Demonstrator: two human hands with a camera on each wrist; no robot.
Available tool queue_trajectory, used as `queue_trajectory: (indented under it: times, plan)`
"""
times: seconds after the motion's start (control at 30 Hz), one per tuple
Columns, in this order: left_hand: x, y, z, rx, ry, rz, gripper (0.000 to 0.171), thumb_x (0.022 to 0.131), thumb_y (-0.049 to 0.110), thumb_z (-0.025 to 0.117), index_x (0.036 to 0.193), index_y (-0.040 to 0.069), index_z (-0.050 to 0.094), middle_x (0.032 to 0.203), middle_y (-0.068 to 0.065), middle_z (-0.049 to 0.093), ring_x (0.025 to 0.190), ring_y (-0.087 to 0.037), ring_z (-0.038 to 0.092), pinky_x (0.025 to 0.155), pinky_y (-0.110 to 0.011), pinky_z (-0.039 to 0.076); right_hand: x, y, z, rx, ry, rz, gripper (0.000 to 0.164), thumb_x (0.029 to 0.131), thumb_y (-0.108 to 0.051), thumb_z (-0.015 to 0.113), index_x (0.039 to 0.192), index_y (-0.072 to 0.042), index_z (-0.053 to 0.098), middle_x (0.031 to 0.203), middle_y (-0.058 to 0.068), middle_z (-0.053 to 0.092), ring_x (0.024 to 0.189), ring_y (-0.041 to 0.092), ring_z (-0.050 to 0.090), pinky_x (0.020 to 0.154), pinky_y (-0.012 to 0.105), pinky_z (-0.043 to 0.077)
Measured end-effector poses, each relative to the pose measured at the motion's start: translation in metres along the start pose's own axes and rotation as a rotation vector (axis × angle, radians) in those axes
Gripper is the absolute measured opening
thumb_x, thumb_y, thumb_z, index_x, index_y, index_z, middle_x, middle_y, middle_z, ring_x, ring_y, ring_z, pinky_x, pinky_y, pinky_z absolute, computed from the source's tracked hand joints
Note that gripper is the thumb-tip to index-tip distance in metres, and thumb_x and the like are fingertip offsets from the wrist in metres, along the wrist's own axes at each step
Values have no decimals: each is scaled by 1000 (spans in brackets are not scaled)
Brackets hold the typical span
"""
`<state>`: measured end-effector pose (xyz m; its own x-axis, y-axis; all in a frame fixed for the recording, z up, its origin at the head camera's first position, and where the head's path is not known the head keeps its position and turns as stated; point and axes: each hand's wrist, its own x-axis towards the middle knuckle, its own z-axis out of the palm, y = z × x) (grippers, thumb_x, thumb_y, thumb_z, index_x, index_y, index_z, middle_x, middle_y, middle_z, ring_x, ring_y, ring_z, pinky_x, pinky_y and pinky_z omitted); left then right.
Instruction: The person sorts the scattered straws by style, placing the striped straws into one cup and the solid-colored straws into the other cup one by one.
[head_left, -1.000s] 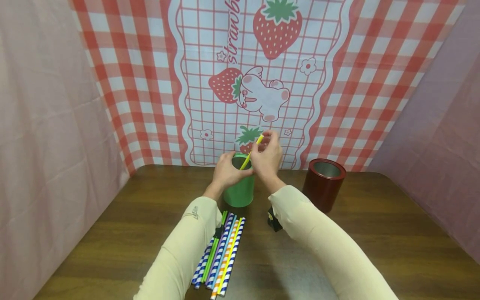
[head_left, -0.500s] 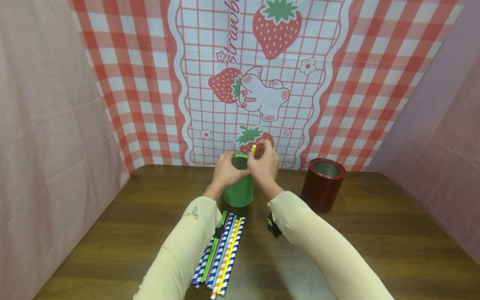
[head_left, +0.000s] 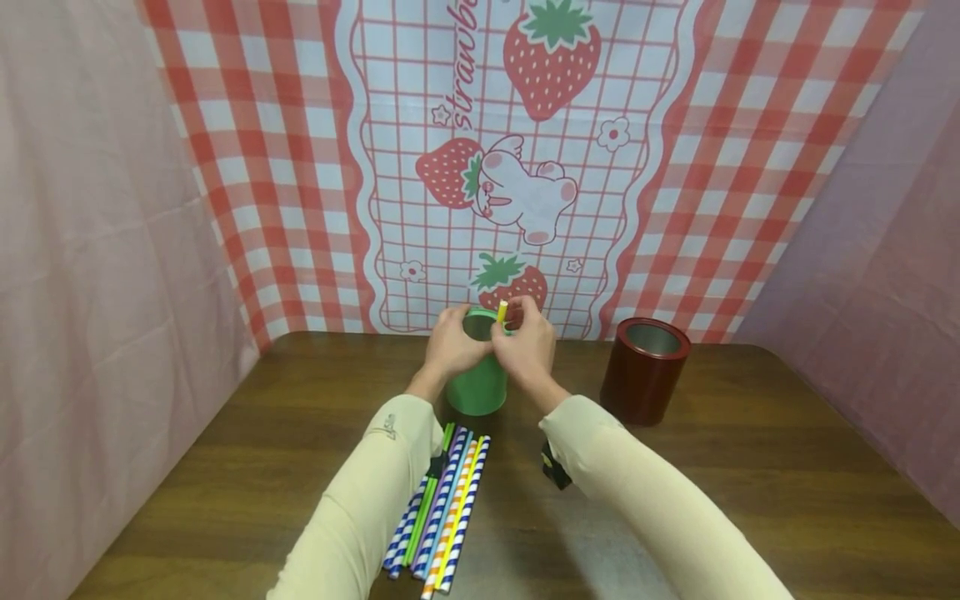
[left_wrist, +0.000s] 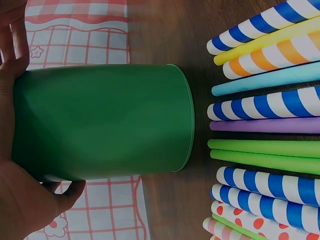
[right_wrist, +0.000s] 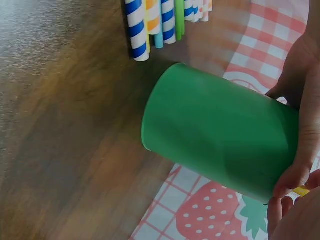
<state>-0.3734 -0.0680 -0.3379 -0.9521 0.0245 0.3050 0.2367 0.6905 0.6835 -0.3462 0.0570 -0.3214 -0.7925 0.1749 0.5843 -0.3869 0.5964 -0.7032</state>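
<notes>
The right hand (head_left: 527, 346) now pinches the yellow straw (head_left: 502, 311) lower, seemingly deeper in the green can (head_left: 477, 392) the left hand (head_left: 453, 346) grips.

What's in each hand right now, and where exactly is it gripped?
The left hand grips the green can around its top, near the rim. The right hand pinches a yellow straw near its upper end; its lower part is hidden.
</notes>
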Motion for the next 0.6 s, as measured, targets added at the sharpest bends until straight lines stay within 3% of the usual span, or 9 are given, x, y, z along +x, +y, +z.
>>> queue_trajectory:
  times: [0.4,0.6]
  plan:
    - [-3,1,0,-18,7,-17,82,75,35,74,145,7,41,142,-12,42,114,-27,51,91,-42,48,-19,6,-6,52,-42,-65,28,81,-11,67,107,-3,62,99,12,67,87,25,65,76,36,53]
    - [-2,0,0,-19,4,-14,89,71,42,79,145,9,41,140,-12,43,110,-27,52,90,-40,48,-30,6,-10,81,-50,-101,29,80,-9,66,107,-1,61,102,12,64,92,26,64,74,37,55]
